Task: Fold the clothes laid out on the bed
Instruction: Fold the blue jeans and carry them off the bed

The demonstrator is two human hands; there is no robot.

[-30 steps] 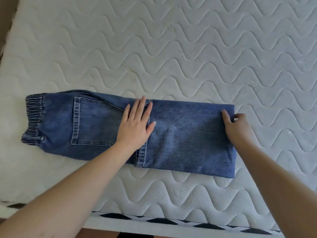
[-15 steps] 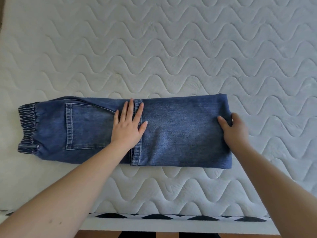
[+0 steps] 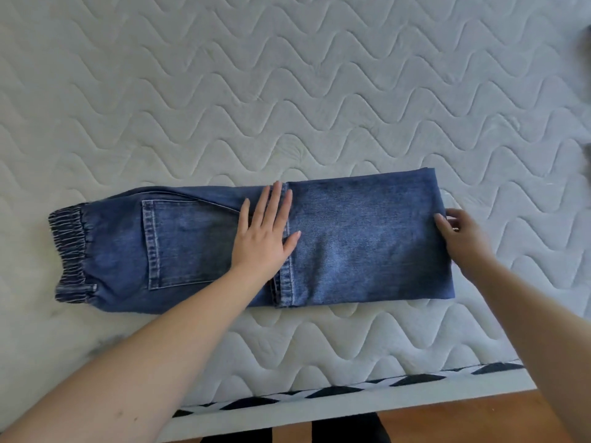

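A pair of blue jeans [image 3: 367, 238] lies across the white quilted mattress [image 3: 287, 91], with its elastic waistband [image 3: 68, 254] at the left. The legs are folded back, so the hems [image 3: 284, 282] lie in the middle near the back pocket [image 3: 192, 244]. My left hand [image 3: 263, 238] presses flat on the denim at the hems, fingers straight and spread. My right hand [image 3: 460, 235] is at the folded right edge, thumb on top of the fold and fingers beside it, pinching the denim.
The mattress's near edge with black-and-white trim [image 3: 351, 391] runs along the bottom, and a wooden floor [image 3: 479, 417] lies beyond it. A dark object [image 3: 587, 43] shows at the far right edge.
My right hand has slid a little nearer along the folded right edge. My left hand stays flat at the hems. The view has shifted, and the jeans keep their shape.
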